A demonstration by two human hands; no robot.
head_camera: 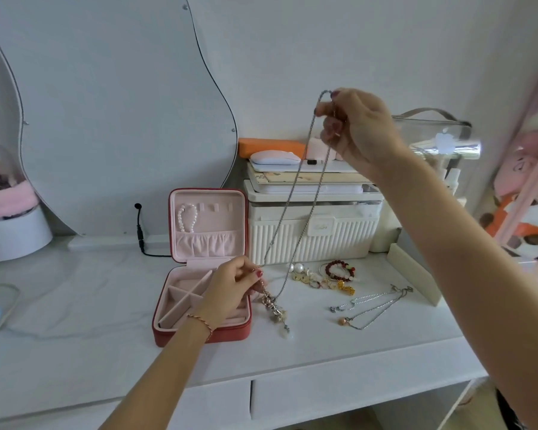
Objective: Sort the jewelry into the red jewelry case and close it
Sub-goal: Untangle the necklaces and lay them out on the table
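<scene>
One head-worn wide-angle view, looking forward and down from close above the near edge of the white desk (75, 352), facing the far wall (354, 41), edges bowed by the lens, forearms reaching in from below

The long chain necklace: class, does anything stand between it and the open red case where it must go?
Only the left hand, which grips the long chain necklace near its pendant over the red case. The right hand holds the top high. The lid is open.
</scene>
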